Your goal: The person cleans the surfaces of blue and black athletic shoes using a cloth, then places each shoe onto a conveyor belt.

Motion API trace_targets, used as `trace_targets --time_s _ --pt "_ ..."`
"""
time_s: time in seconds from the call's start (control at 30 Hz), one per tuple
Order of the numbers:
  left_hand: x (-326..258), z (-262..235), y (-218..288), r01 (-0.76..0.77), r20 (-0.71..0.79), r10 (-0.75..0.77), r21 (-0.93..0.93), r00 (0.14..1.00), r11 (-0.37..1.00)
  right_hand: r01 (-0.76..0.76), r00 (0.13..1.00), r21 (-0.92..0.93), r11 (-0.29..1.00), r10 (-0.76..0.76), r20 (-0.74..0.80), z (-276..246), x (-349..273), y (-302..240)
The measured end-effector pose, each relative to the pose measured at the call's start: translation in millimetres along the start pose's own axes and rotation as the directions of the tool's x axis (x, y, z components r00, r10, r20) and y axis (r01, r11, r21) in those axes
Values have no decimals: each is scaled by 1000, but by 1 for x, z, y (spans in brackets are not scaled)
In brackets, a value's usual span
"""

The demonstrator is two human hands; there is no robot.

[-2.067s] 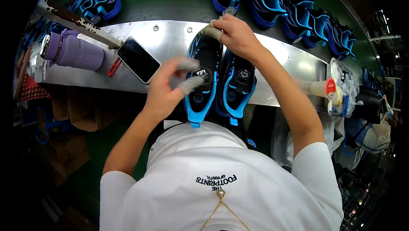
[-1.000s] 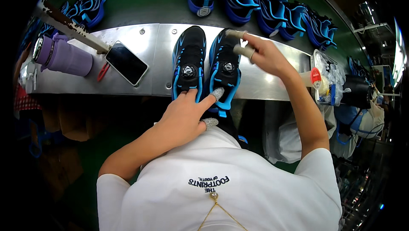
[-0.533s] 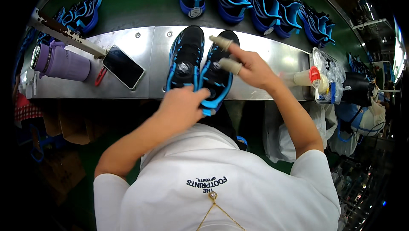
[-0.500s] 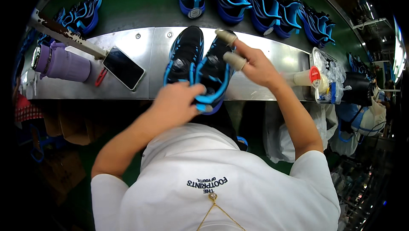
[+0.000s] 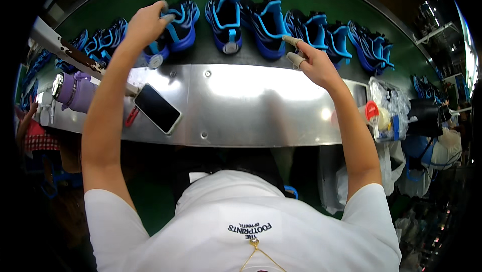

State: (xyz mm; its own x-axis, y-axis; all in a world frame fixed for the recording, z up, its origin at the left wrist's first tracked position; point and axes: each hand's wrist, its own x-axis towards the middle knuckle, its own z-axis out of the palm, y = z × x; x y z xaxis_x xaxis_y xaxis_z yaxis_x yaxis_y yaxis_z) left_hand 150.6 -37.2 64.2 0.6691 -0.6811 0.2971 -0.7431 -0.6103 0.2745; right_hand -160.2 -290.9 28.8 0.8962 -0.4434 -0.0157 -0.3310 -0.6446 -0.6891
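Observation:
At the far left of the bench, my left hand reaches over a black-and-blue sneaker, its covered fingertips apart at the collar. A second sneaker lies close by, partly hidden by that hand and forearm. On the right, my right hand is open, with beige finger covers on the thumb and forefinger. Its forefinger points at the heel of another sneaker, and nothing is between the fingers. Another matching sneaker stands in the middle, heel toward me.
More sneakers line the dark green surface. Nearer me runs a metal ledge. A phone, a red-handled tool and a purple flask are left, beside a worn metal post. A tray with plastic bags sits right.
The two sneakers I was handling over the metal ledge are gone from there; a pair now stands under my left hand. Both hands have moved forward and apart, the left leftward, the right rightward.

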Motion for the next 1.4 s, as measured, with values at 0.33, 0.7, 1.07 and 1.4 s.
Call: trace_targets --time_s 0.33,0.7,1.07,1.4 --pt "8 150 97 -175 174 253 -369 951 913 -18 998 -256 966 3 -60 28 81 60" --pt "-168 16 88 120 385 267 -737 883 666 46 958 -43 998 -32 283 31 -100 -54" --pt "-201 13 94 -49 -34 38 -425 999 904 273 912 -220 937 -324 -251 20 -107 -68" --pt "-168 65 88 -359 -101 352 -433 931 827 286 943 -153 946 -306 -128 47 -51 -18"
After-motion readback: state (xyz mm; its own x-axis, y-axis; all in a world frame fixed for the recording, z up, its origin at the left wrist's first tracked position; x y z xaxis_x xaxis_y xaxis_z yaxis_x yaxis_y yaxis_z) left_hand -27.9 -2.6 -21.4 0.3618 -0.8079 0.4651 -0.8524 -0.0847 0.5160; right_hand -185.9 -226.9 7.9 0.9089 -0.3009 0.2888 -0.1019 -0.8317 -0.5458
